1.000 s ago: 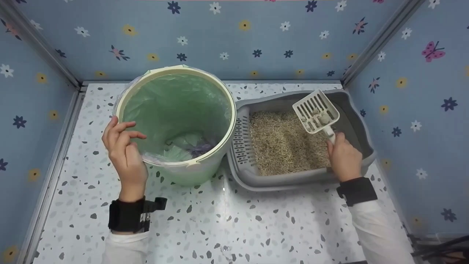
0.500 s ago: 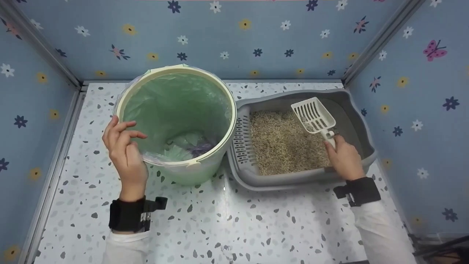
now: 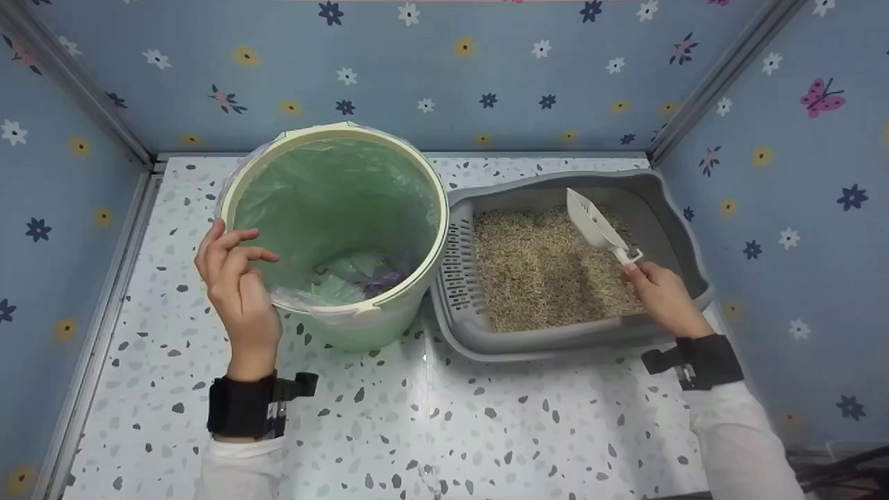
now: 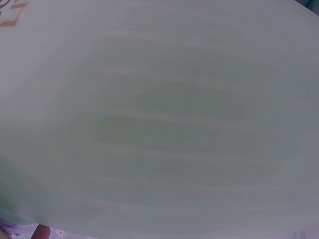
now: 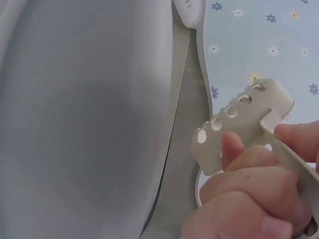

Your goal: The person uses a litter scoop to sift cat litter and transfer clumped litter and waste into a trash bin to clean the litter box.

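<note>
Pinching the scoop (image 3: 596,226) handle — fingers (image 3: 635,272) over litter (image 3: 542,267).

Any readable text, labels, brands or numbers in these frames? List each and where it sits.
No text can be read.
Left wrist view: an orange mark at the top left corner on the pale green plastic bin wall, cut off and too blurred to read.
White slotted plastic scoop, grey plastic litter tray, flowered blue wall: no lettering visible.

A white speckled terrazzo floor (image 3: 430,423) carries two things side by side at the far end: a cream bin (image 3: 361,326) lined with a green bag on the left, and a grey litter tray (image 3: 555,340) touching it on the right.
</note>
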### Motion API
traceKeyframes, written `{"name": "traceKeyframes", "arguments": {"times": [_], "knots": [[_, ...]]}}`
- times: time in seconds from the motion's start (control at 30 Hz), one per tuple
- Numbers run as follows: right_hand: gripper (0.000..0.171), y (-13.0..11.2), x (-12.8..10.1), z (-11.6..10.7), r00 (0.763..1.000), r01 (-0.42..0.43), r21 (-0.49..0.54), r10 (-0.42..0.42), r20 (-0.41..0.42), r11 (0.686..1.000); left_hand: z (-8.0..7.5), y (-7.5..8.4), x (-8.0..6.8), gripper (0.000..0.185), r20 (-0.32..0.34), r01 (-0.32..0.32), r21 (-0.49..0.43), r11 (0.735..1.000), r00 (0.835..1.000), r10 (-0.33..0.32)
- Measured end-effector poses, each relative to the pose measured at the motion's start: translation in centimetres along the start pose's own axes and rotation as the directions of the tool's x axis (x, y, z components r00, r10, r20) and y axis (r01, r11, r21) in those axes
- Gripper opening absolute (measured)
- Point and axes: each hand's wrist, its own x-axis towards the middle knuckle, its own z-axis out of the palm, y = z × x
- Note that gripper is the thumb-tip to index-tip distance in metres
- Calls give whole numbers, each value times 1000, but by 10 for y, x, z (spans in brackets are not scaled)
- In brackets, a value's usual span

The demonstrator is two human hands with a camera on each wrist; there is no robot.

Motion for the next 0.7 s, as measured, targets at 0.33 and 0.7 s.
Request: {"name": "traceKeyframes", "arguments": {"times": [0.33, 0.7], "knots": [[41, -6, -6, -3, 994, 54, -80, -61, -93, 995, 7, -6, 1, 27, -124, -58, -25, 998, 991, 54], [39, -46, -4, -16, 984, 131, -121, -144, -102, 984, 17, -13, 5, 25, -269, -166, -88, 982, 953, 137]]}}
